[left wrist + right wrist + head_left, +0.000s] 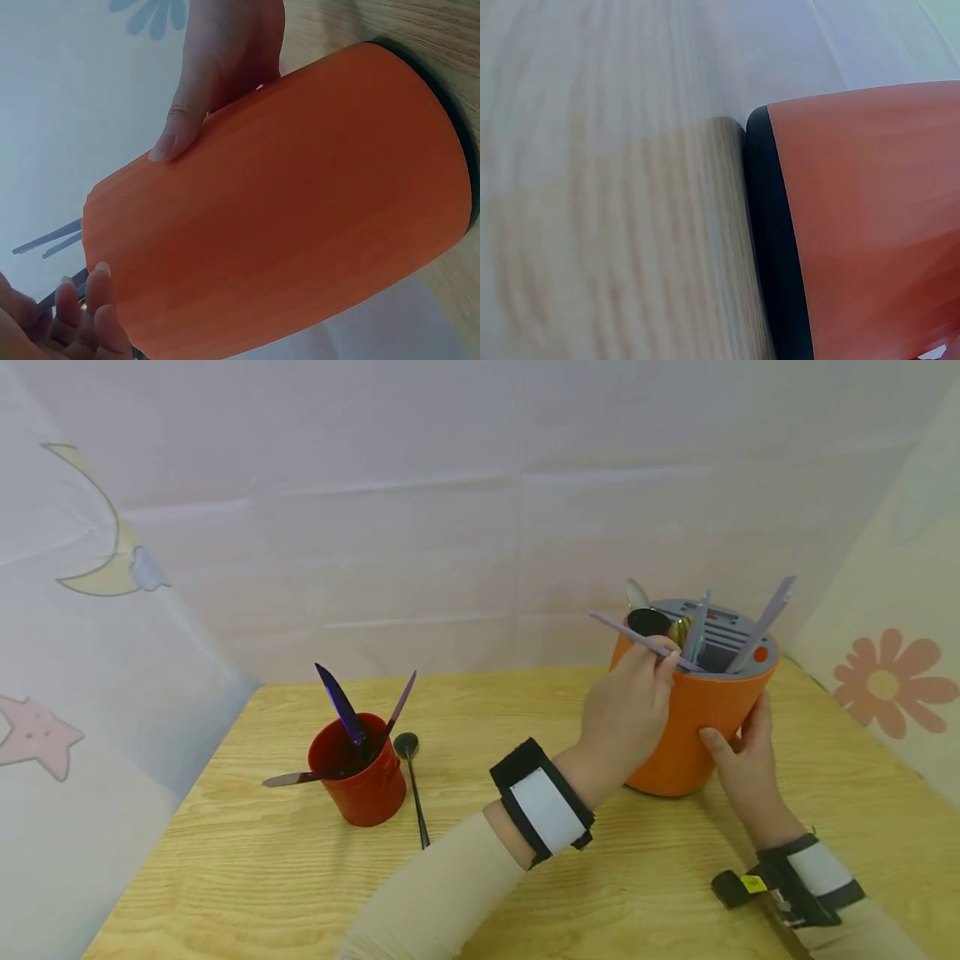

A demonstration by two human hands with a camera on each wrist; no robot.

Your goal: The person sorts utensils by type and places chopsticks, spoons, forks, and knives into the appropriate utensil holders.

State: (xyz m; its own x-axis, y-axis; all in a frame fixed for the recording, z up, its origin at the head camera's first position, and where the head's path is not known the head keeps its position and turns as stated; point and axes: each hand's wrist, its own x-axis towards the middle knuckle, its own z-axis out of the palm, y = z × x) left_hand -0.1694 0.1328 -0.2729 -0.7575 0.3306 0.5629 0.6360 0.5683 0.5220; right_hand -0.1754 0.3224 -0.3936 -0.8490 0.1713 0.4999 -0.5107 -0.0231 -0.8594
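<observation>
In the head view my left hand (630, 714) pinches a slim purplish piece of cutlery (622, 627) over the near rim of an orange utensil holder (667, 735). Its kind is unclear; one end reaches the holder's grey slotted top (738, 622). My right hand (750, 768) grips the holder's right side, thumb on the front and fingers hidden behind. The left wrist view shows that thumb (176, 135) against the orange wall (285, 202). A spoon (637, 593) and several slim utensils stand in the holder. Its black base rim (769, 232) shows in the right wrist view.
To the left, a red cup (367, 797) holds a dark blue-purple knife (339, 700) and other slim utensils, one jutting out leftward. A long black spoon (411, 768) lies beside it on the wooden table (225, 860). Cloth walls (390, 568) stand behind and at both sides.
</observation>
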